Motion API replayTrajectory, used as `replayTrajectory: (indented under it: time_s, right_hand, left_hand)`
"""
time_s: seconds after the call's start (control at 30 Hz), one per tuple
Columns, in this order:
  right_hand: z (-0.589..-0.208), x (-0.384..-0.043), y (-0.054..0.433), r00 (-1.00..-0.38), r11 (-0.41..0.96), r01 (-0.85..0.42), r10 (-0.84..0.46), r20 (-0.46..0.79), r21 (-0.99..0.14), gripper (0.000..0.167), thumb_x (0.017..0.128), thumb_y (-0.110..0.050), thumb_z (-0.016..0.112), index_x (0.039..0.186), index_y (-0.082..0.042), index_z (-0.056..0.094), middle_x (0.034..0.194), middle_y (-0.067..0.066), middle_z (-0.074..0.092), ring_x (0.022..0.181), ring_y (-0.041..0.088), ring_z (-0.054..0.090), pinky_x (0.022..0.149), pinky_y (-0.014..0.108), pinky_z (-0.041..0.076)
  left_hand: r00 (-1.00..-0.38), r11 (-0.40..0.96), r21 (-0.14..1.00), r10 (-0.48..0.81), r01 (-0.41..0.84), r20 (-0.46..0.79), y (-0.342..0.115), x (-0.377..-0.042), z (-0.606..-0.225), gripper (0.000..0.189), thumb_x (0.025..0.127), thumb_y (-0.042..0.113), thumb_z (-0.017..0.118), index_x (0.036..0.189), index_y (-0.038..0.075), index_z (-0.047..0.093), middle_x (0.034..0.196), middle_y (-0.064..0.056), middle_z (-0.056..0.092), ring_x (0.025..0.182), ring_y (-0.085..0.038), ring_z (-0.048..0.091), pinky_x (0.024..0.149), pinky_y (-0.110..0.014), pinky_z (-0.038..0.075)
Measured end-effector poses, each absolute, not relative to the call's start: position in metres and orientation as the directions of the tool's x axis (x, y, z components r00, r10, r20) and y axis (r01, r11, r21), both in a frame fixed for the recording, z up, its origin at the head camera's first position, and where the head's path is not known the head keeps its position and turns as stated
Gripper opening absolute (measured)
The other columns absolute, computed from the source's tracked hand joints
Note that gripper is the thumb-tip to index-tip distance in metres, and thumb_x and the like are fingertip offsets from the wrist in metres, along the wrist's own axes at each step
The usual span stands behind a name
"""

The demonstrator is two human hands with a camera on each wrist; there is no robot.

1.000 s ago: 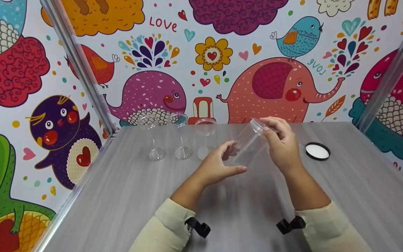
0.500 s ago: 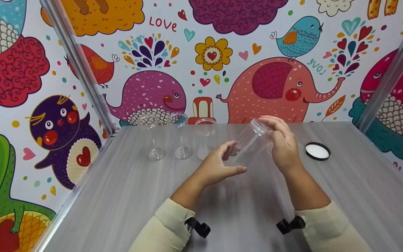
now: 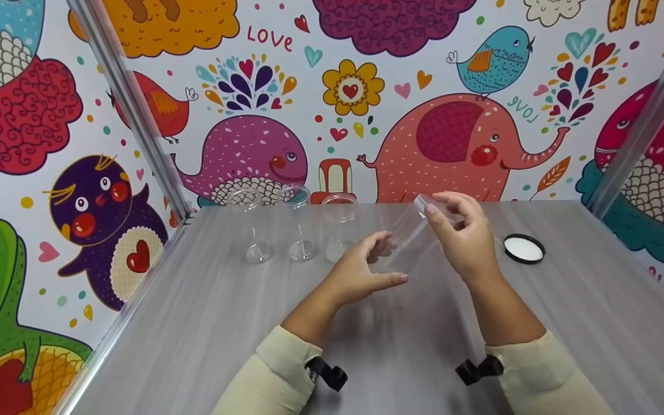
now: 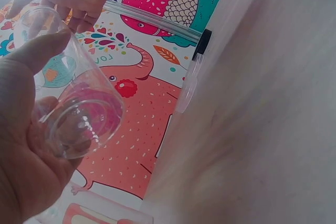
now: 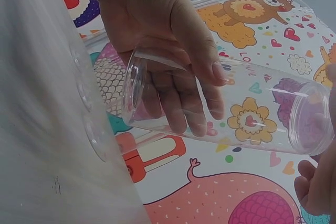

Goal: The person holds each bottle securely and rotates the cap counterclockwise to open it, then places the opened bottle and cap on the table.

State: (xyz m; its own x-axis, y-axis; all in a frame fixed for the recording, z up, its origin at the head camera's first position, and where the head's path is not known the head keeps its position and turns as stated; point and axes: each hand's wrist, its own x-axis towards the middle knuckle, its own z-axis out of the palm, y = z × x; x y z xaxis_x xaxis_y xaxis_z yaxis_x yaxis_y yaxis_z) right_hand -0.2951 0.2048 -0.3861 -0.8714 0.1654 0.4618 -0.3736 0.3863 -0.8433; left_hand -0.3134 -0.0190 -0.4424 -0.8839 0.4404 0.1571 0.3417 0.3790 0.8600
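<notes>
A clear, straight-sided jar (image 3: pixel 406 235) is held tilted above the table, its ridged top end up and to the right. My left hand (image 3: pixel 361 268) grips the jar's lower part, with the thumb on the near side; its fingers show through the wall in the right wrist view. At the ridged end (image 5: pixel 311 119), my right hand (image 3: pixel 466 236) holds the rim between thumb and curled fingers. The round base (image 4: pixel 84 127) faces the left wrist camera. Nothing shows inside the jar.
Three clear jars (image 3: pixel 254 230) stand upright in a row at the back left of the grey table (image 3: pixel 205 323). A black-rimmed lid (image 3: pixel 524 249) with a white face lies at the right. Behind rises a printed wall (image 3: pixel 286 86) with metal corner posts (image 3: pixel 130 109).
My right hand has turned about the ridged end: its thumb slipped round out of sight half a second ago and now lies across the rim again. My left hand and the jar's tilt stay the same.
</notes>
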Motion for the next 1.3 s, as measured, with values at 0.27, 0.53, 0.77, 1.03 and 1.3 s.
replayTrajectory:
  time_s: [0.27,0.53,0.77,1.03,1.3]
  right_hand:
    - [-0.3865,-0.2958,0.2036,-0.869,0.387,-0.381,0.162,0.468,-0.840,0.035,0.103,-0.040,0.071,0.128,-0.017,0.075,0.136,0.001,0.063,0.117,0.017,0.054,0.083,0.021,0.053]
    - [-0.3884,-0.2951,0.2050,-0.865,0.345,-0.423,0.121,0.487,-0.838,0.030,0.107,-0.030,0.063,0.131,-0.014,0.073,0.139,0.000,0.061,0.120,0.017,0.053,0.088,0.021,0.052]
    - [-0.3888,-0.2948,0.2057,-0.862,0.268,-0.467,0.072,0.501,-0.843,0.035,0.109,-0.015,0.048,0.135,-0.012,0.071,0.144,-0.001,0.060,0.129,0.016,0.053,0.105,0.025,0.052]
    - [-0.3879,-0.2938,0.2054,-0.862,0.240,-0.483,0.041,0.506,-0.842,0.048,0.106,-0.012,0.036,0.139,-0.015,0.070,0.151,-0.001,0.061,0.140,0.017,0.051,0.115,0.051,0.042]
    - [-0.3899,-0.2954,0.2054,-0.850,0.250,-0.497,0.052,0.524,-0.831,0.037,0.110,-0.023,0.049,0.140,-0.012,0.068,0.151,-0.002,0.059,0.137,0.014,0.053,0.112,0.034,0.049]
  left_hand:
    - [-0.880,0.368,0.864,0.446,0.344,0.161,-0.0194,-0.3133,-0.4434,0.097,0.082,0.056,0.088,0.161,0.021,0.044,0.158,-0.001,0.061,0.145,-0.019,0.059,0.123,-0.052,0.047]
    - [-0.870,0.353,0.857,0.453,0.376,0.195,-0.0188,-0.3154,-0.4443,0.093,0.083,0.054,0.087,0.160,0.020,0.046,0.153,0.001,0.064,0.140,-0.016,0.062,0.122,-0.045,0.049]
    - [-0.872,0.353,0.858,0.447,0.374,0.197,-0.0182,-0.3158,-0.4443,0.095,0.082,0.052,0.089,0.160,0.018,0.045,0.151,0.003,0.066,0.139,-0.016,0.063,0.121,-0.045,0.050]
    - [-0.878,0.363,0.859,0.443,0.360,0.181,-0.0185,-0.3144,-0.4440,0.096,0.081,0.054,0.089,0.160,0.021,0.045,0.152,0.004,0.065,0.141,-0.018,0.061,0.122,-0.048,0.049]
    - [-0.882,0.374,0.857,0.437,0.354,0.173,-0.0183,-0.3146,-0.4444,0.097,0.081,0.057,0.088,0.160,0.023,0.045,0.153,0.004,0.064,0.141,-0.017,0.061,0.121,-0.047,0.050]
